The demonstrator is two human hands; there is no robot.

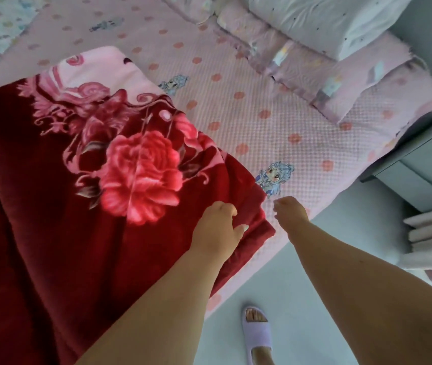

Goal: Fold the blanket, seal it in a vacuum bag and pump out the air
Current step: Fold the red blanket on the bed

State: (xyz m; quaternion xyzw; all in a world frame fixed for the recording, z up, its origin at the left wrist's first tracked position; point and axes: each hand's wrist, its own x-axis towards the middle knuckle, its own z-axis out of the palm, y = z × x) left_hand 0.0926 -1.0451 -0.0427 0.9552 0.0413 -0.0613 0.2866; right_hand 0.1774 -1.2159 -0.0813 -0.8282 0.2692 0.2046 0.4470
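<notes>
Blanket (51,193) — dark red plush, pink roses — gripped by left hand (216,227).

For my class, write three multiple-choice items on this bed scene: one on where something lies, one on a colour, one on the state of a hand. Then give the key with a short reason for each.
1. Where does the red blanket lie?
A. on the floor
B. on the bed
C. in a drawer

2. What colour is the slipper?
A. lilac
B. black
C. green

3. What is the left hand doing?
A. hanging idle beside the bed
B. holding a pump
C. gripping the blanket's edge

Key: 1 B, the blanket is spread over the pink dotted sheet; 2 A, the slipper on the foot on the floor is pale purple; 3 C, the thumb and fingers curl round the blanket's near corner, while the right hand hovers beside it, holding nothing.
</notes>
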